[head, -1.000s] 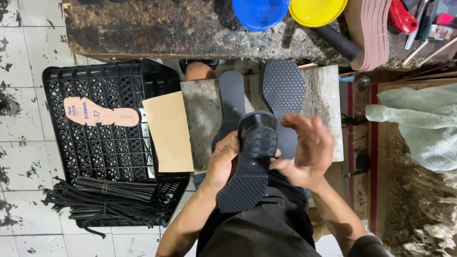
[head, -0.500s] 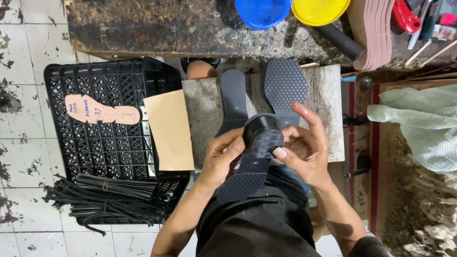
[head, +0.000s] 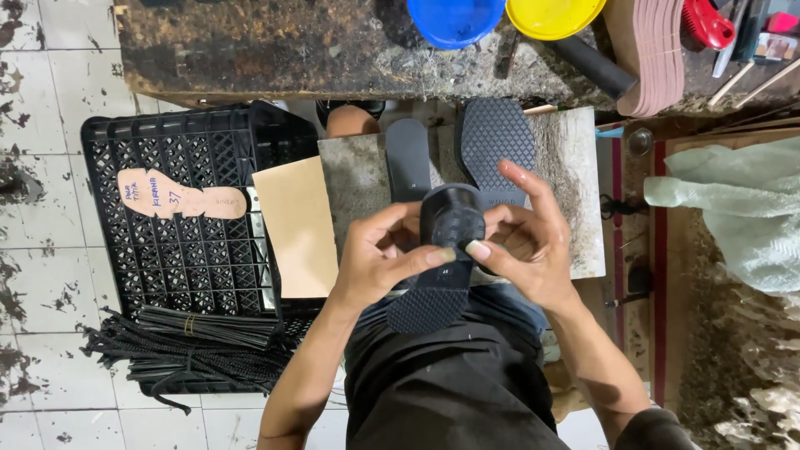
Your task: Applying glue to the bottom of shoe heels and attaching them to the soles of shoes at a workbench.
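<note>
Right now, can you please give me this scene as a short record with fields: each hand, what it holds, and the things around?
left hand: grips black shoe sole, thumb on its heel
right hand: grips same sole from the other side
on board: second black sole, dark insole
left side: black crate with a tan insole pattern, black straps
bench top: blue bowl, yellow bowl
</note>
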